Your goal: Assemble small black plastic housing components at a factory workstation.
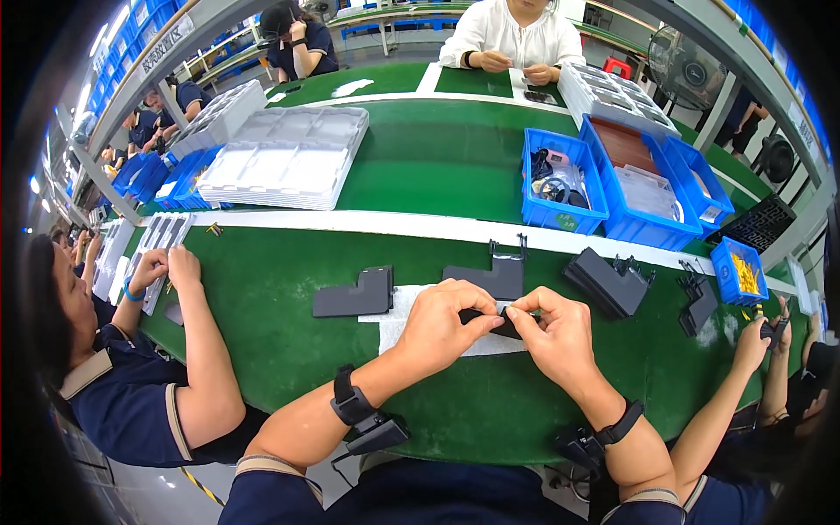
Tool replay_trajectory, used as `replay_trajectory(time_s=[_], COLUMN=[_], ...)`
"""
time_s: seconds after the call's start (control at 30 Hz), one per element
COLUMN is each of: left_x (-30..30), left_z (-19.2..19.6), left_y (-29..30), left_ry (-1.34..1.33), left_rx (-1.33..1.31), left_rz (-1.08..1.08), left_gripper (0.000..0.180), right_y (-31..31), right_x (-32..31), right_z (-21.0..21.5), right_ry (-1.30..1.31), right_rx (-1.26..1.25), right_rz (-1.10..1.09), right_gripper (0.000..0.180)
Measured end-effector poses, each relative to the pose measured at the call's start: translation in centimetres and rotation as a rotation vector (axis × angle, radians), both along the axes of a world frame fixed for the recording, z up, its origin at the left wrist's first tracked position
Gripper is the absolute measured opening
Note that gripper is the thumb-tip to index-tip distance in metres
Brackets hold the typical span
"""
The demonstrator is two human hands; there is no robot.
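Over a white sheet [395, 337] on the green table, both my hands meet around a small black piece [506, 330], partly covered by the fingers. My left hand [444, 325] pinches its left side between thumb and forefinger. At its other side, my right hand [557, 339] is closed with thumb and forefinger together. The exact kind of piece is hidden. Just beyond my hands lies a black L-shaped part [490, 278] with thin prongs. Left of the sheet is another black L-shaped part [354, 297]. A stack of similar black parts [608, 282] rests to the right.
Further right are black pronged pieces [697, 306] and a blue bin of yellow bits [740, 269]. Blue bins [569, 213] and stacked white trays [284, 157] stand beyond a white strip [420, 226]. Co-workers sit close on both sides; another person [512, 39] faces me.
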State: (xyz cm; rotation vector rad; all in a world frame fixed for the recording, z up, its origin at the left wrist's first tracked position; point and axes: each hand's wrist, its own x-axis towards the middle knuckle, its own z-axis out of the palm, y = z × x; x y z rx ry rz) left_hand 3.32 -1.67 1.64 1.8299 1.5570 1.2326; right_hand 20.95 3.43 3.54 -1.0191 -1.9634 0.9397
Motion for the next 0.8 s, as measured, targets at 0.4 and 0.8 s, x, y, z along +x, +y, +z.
replay_trajectory(time_s=[0.4,0.8], left_x=[-0.1,-0.9], left_z=[2.4,2.8], left_y=[-0.6,-0.2], left_ry=[0.072,-0.416], left_rx=[-0.150,-0.212], left_rz=[-0.066,-0.131], left_gripper=[0.039,0.022], right_y=[-0.4,-0.5], right_x=[-0.2,-0.6], right_z=[-0.4,-1.5], right_ry=[0.107,0.231], right_rx=[0.106,-0.096], right_rz=[0.218,0.095], right_gripper=[0.025,0.029])
